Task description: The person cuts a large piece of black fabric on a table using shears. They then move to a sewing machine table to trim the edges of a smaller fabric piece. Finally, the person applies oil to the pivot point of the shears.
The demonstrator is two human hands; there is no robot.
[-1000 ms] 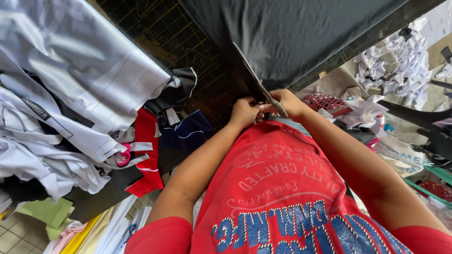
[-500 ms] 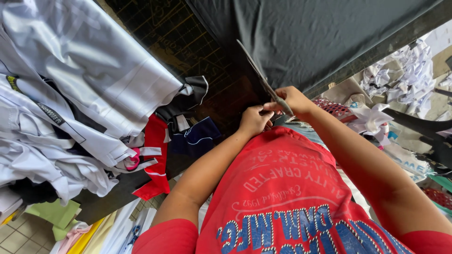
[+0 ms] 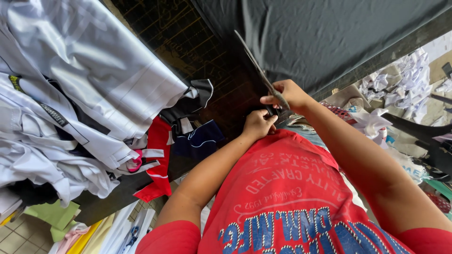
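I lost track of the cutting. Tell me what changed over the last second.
The right hand and its scissors rose slightly from the red shirt toward the dark fabric. The left hand followed below. Both keep their grip; the white garment pile stayed put.

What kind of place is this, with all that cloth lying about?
Probably a small tailoring or garment workshop. The right hand holds long scissors at a sheet of dark fabric spread on a gridded cutting table, with a pile of white garments stacked alongside.
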